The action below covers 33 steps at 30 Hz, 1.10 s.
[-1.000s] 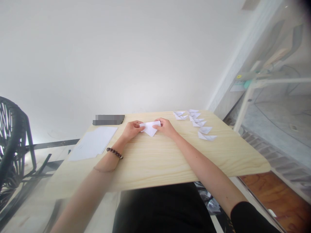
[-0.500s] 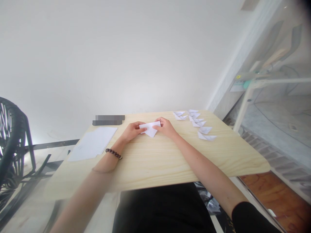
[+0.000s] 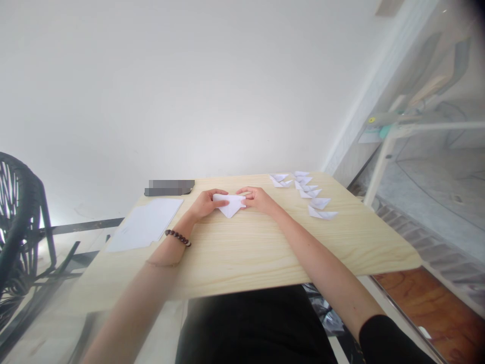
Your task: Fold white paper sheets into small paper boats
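A small folded white paper (image 3: 232, 207) with a flat top edge and a point facing me is between my hands, over the middle of the wooden table (image 3: 242, 258). My left hand (image 3: 206, 203) pinches its left end, thumb on the near face and fingers behind. At the right end, my right hand (image 3: 259, 199) has its thumb against the paper's edge, and its index finger arches above the top edge. Several folded paper boats (image 3: 308, 190) stand to the right of my right hand. A stack of white paper sheets (image 3: 146, 222) lies left of my left hand.
A dark flat object (image 3: 169, 188), partly blurred out, lies at the table's back left. The white wall (image 3: 227, 91) rises behind the table. A dark woven chair (image 3: 22, 217) stands at the left, and a white metal frame (image 3: 382, 162) at the right.
The folded paper has shifted slightly left and toward me. My right hand's fingers have loosened from behind its right end and now sit at the edge. The boats and sheets stay put.
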Motion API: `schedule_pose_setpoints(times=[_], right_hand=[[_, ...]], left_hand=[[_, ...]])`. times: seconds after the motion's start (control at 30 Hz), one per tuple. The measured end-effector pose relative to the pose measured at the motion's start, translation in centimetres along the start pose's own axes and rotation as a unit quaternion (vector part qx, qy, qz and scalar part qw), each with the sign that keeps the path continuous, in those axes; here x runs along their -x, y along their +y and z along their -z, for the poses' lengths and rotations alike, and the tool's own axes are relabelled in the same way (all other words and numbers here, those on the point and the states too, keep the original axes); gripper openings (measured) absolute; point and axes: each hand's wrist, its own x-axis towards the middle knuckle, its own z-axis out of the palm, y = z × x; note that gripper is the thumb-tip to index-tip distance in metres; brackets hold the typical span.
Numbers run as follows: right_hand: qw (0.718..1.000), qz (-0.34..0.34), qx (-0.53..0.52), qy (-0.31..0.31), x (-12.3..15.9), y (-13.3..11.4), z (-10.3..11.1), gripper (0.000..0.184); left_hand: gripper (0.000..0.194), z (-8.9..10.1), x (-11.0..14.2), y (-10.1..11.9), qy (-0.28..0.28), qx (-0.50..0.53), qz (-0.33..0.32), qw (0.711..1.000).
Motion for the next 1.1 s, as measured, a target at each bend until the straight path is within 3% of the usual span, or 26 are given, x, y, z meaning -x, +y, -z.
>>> schedule_pose_setpoints(times=[0.17, 0.33, 0.43, 0.6, 0.83, 1.1], right_hand=[[0.999, -0.019, -0.043, -0.028, 0.1, -0.1, 0.1, 0.048], [0.996, -0.019, -0.090, -0.012, 0.1, -0.5, -0.7, 0.044], [0.999, -0.006, -0.045, 0.010, 0.1, -0.5, -1.2, 0.040], [0.989, 0.055, 0.124, 0.055, 0.1, -0.3, -1.8, 0.021], [0.978, 0.098, 0.168, 0.070, -0.1, -0.5, -2.2, 0.021], [0.992, 0.053, 0.091, 0.064, -0.5, 0.7, -0.8, 0.027]], left_hand=[[0.056, 0.1, 0.1, 0.0, 0.008, -0.017, 0.012, 1.000], [0.051, -0.2, 0.1, -0.1, 0.024, -0.036, -0.006, 0.999], [0.054, -0.3, 0.2, -0.1, 0.027, -0.051, -0.017, 0.998], [0.059, -0.7, 0.5, 0.1, 0.028, -0.056, -0.027, 0.998], [0.062, -0.9, 0.4, 0.1, 0.052, -0.051, -0.022, 0.997], [0.065, -0.3, 0.4, 0.0, -0.036, 0.040, -0.003, 0.999]])
